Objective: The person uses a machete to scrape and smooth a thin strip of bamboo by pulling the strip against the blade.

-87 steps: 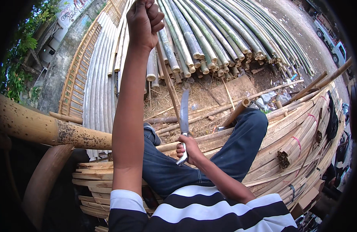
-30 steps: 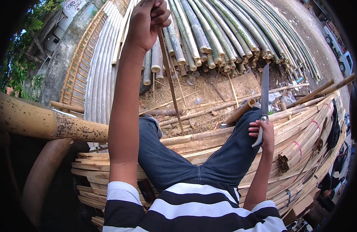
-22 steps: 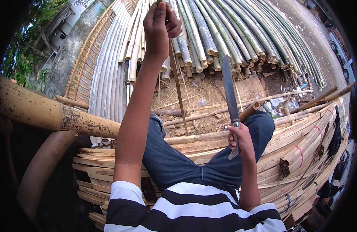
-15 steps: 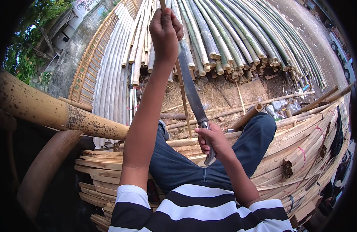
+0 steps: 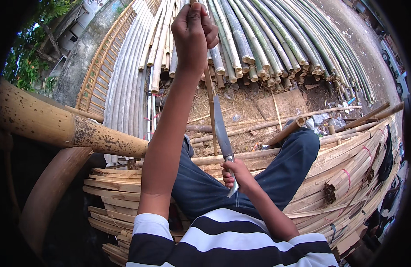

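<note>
My left hand [image 5: 195, 33], raised high with the arm stretched out, is closed round the upper part of a thin bamboo strip [image 5: 210, 95]. The strip hangs down from the fist, its lower part between my knees. My right hand [image 5: 236, 173] grips the handle of a machete [image 5: 222, 129] in front of my lap. Its long grey blade slants up and away, close along the right side of the strip. Whether the edge touches the strip I cannot tell.
A thick spotted bamboo pole [image 5: 36, 115] crosses at my left. Stacked split bamboo slats [image 5: 339, 178] lie around my legs. Ahead rest many long bamboo poles [image 5: 268, 49] with cut ends toward me, beside grey corrugated sheets [image 5: 125, 102] and a bamboo ladder-like frame [image 5: 101, 62].
My right hand has drawn the machete back toward my lap, so the blade lies lower along the strip. My left hand keeps its hold at nearly the same place.
</note>
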`<state>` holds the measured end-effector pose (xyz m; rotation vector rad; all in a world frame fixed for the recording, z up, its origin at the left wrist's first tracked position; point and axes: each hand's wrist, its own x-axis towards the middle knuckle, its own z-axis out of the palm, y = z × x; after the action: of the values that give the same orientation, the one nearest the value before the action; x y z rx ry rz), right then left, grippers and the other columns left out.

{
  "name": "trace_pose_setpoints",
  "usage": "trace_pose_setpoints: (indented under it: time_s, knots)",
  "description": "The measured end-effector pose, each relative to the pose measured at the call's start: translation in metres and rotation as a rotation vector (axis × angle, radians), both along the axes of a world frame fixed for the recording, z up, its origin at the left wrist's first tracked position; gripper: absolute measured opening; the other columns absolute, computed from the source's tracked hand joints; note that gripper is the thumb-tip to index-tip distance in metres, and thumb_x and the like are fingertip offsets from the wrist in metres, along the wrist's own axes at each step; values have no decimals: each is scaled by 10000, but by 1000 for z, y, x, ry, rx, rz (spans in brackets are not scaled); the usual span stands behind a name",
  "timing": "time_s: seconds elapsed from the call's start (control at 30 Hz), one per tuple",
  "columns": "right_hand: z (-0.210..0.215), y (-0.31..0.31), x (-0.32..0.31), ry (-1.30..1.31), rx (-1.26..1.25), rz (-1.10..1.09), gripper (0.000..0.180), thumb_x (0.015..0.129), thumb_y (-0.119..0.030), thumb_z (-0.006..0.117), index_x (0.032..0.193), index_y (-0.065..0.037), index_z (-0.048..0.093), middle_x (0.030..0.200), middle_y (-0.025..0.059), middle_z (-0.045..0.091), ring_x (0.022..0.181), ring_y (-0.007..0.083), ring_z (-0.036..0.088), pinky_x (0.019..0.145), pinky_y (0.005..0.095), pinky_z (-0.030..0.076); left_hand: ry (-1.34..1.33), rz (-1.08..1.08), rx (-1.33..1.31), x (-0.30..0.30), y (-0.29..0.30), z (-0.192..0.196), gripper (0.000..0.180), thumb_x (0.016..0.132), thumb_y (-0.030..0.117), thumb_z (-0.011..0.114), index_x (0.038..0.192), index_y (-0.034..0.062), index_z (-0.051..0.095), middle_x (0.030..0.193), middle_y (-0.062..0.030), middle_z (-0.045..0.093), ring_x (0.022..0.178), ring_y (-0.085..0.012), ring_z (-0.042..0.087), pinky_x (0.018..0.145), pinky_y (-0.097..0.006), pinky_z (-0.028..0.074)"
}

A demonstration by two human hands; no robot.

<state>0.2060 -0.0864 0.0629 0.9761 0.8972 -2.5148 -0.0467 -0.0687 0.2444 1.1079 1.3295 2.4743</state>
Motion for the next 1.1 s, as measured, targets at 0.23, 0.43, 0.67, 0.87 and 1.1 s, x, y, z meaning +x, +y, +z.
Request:
trace_pose_setpoints:
  time_s: [0.23,0.43,0.67,0.87,1.1]
  knots:
    - [57,21,-24,174,116,32,212,871,-138,567,814,-93,368,545,13,396,357,90,368,318,250,309,-79,-96,-14,-21,7,26,250,1005,252,429,797,112,441,554,38,340,387,-63,303,340,-236,220]
    - [90,37,-55,327,112,-47,217,875,-154,583,829,-74,387,562,20,424,375,96,395,328,263,333,-37,-13,15,-20,12,-10,247,1016,250,407,824,97,439,556,59,252,423,-40,211,384,-221,174]
    - [-4,-13,-25,74,206,-4,172,872,-97,539,816,-79,378,556,27,431,390,111,405,345,280,340,-4,34,-8,-35,-2,-12,269,1017,265,410,808,97,432,555,60,252,423,-36,206,372,-215,155]
    - [2,-6,-19,48,199,8,144,839,-88,541,754,-60,428,555,37,461,396,120,447,356,285,392,69,222,-31,-30,2,-9,282,1015,257,410,794,83,433,546,60,269,406,-32,220,367,-224,162]
    - [73,28,-71,303,308,-64,161,852,-108,535,777,-80,396,552,25,456,394,103,421,354,281,373,95,429,-53,-24,28,-10,274,999,193,415,756,67,435,540,30,362,383,-42,303,354,-230,211]
